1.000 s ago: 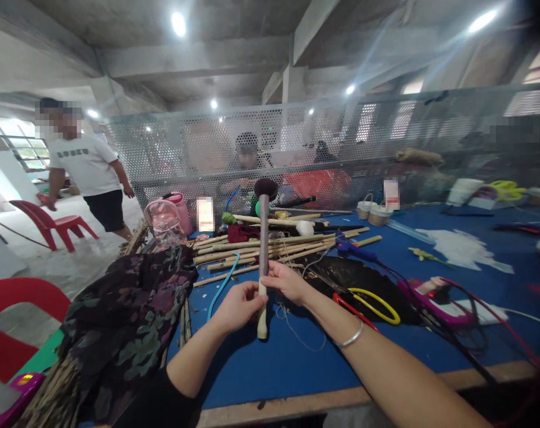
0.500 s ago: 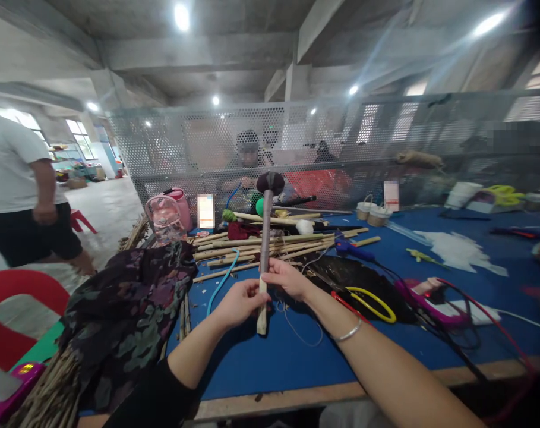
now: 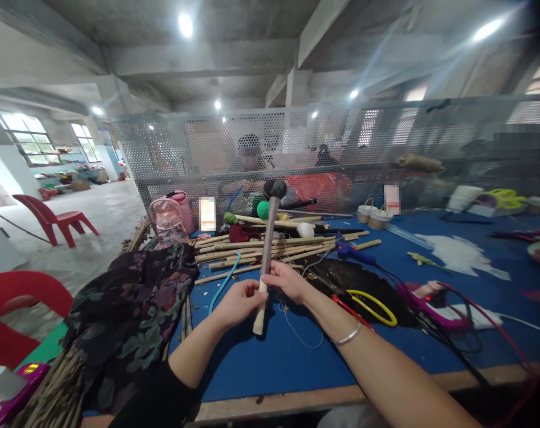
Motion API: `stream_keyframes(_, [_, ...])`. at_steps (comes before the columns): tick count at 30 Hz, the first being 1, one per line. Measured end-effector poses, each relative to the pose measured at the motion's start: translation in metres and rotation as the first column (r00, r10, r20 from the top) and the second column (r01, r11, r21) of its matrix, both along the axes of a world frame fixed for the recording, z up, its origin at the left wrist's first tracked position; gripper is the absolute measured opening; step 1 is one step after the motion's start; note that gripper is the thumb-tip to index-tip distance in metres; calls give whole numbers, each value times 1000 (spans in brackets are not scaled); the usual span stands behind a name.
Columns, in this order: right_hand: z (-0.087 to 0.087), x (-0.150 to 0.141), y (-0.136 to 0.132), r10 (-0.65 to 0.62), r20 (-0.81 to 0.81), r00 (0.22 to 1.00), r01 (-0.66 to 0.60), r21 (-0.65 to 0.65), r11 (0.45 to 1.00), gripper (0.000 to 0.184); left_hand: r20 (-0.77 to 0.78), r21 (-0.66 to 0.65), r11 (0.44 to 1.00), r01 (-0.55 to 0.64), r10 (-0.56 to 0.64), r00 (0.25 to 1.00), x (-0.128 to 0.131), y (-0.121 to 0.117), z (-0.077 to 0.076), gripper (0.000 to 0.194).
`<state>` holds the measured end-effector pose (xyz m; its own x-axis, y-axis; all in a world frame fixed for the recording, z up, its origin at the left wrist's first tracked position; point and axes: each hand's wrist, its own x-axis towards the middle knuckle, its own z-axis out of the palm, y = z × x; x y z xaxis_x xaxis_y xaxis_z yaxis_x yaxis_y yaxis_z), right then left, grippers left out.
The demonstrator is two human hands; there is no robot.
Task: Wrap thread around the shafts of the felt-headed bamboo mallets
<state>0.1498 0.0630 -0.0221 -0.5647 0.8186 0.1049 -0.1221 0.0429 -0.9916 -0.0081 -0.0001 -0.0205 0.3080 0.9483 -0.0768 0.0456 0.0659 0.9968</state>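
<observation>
Both hands hold a pale wooden stick with a dark rounded head at its top. Greyish-purple wrapping covers its upper shaft, and the bare lower end points down toward me. My left hand pinches the bare wood just under the wrapping. Slightly higher, my right hand closes its thumb and fingers at the wrapping's lower edge. A thin loose thread lies on the blue table below my right wrist. Beyond the hands is a pile of wooden sticks.
Yellow-handled scissors and red-handled ones lie right of my hands on black cloth. A blue glue gun and a purple power strip trail cables. Dark patterned cloth covers the left side. A perforated metal screen stands behind.
The stick's dark head has tilted to the right, and its lower end has swung left. My hands keep nearly the same place. A person walking at the left has left the view.
</observation>
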Motion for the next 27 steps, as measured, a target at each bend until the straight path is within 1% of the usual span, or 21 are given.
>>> stream_keyframes(2, [-1, -4, 0, -25, 22, 999, 24, 38, 999, 38, -125, 77, 991, -106, 115, 985, 0, 3, -6, 34])
stream_keyframes(4, [0, -7, -1, -31, 28, 999, 29, 57, 998, 38, -176, 86, 986, -140, 153, 972, 0, 5, -9, 33])
stream_keyframes(6, [3, -5, -3, -19, 11, 1000, 18, 52, 998, 37, -166, 61, 991, -123, 132, 977, 0, 5, -8, 34])
stream_keyframes(9, [7, 0, -6, 45, 9, 999, -45, -6, 999, 37, -93, 15, 998, -65, 66, 993, 0, 3, -1, 34])
stream_keyframes(12, [7, 4, -6, 105, 20, 994, -103, -49, 993, 35, -20, -66, 995, 76, -77, 997, 0, -1, 5, 33])
stream_keyframes(14, [5, 2, -5, 110, 13, 994, -110, -29, 994, 36, -14, -99, 985, 141, -143, 990, 0, -2, 6, 33])
stream_keyframes(15, [3, 1, -4, 107, 10, 994, -106, -11, 994, 36, -26, -92, 987, 130, -133, 991, 0, -2, 5, 34])
stream_keyframes(17, [0, -4, -3, 89, 18, 996, -90, 23, 996, 38, -69, -15, 1000, 25, -26, 997, 0, 1, 0, 34])
stream_keyframes(19, [-2, -7, -3, 62, 40, 997, -64, 53, 997, 38, -105, 84, 992, -93, 101, 989, 1, 4, -6, 36])
stream_keyframes(20, [-1, -8, -4, 50, 50, 998, -53, 65, 996, 38, -113, 115, 985, -127, 140, 984, 1, 5, -8, 37])
stream_keyframes(21, [0, -7, -5, 42, 54, 998, -46, 73, 996, 37, -118, 127, 982, -140, 155, 981, 1, 6, -9, 38])
stream_keyframes(24, [5, -2, -7, 57, 34, 998, -59, 41, 997, 36, -77, 95, 988, -123, 131, 988, 2, 5, -5, 39])
stream_keyframes(25, [7, 0, -8, 77, 26, 997, -77, 17, 997, 36, -45, 64, 993, -102, 105, 993, 2, 3, -2, 40])
stream_keyframes(27, [9, 3, -8, 111, 19, 994, -110, -20, 994, 36, 24, -18, 1000, -14, 14, 1000, 1, 0, 5, 41])
